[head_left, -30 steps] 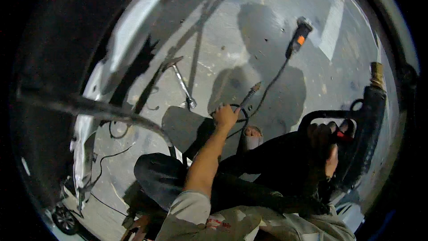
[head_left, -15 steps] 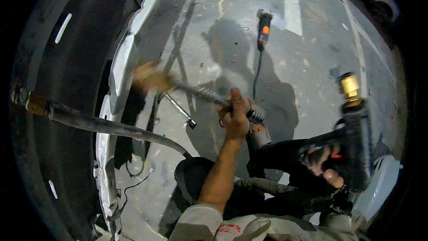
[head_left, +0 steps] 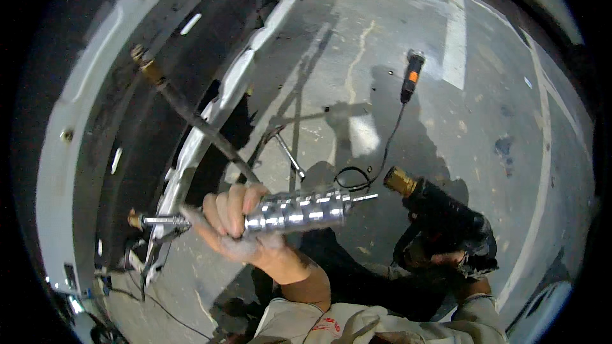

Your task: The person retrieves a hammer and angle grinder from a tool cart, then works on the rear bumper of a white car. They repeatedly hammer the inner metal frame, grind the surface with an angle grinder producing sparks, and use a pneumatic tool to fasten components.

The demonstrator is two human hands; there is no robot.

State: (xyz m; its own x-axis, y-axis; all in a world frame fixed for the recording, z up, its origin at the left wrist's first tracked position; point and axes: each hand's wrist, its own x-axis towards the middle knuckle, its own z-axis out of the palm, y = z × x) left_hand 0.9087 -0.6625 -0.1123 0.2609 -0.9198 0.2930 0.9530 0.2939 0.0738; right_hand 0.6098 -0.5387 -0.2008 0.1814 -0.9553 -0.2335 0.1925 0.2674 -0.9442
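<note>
My left hand [head_left: 236,223] is wrapped around a shiny, dimpled metal cylinder that looks like the weight of a slide hammer [head_left: 296,212], held nearly level. A thin rod pokes from the cylinder's right end. Beyond my knuckles, roughly in line, a chrome rod [head_left: 162,220] with a brass-coloured tip shows near the vehicle's sill; whether it joins the cylinder is hidden. At the right, my right hand [head_left: 446,258] grips a black gun-shaped power tool [head_left: 446,210], whose brass-coloured nose [head_left: 400,181] points up and left. Much of that hand is in shadow.
A white, worn vehicle sill [head_left: 220,108] runs along the left beside a dark interior. Across it slants a thick dark bar or hose [head_left: 191,114] with a brass-coloured end. On the grey floor lie a chrome wrench [head_left: 290,156] and a corded black-and-orange power tool [head_left: 413,78].
My left hand has come left and nearer, bringing the metal tool round to nearly level. The black tool has tipped leftward in my right hand. The whole view has shifted.
</note>
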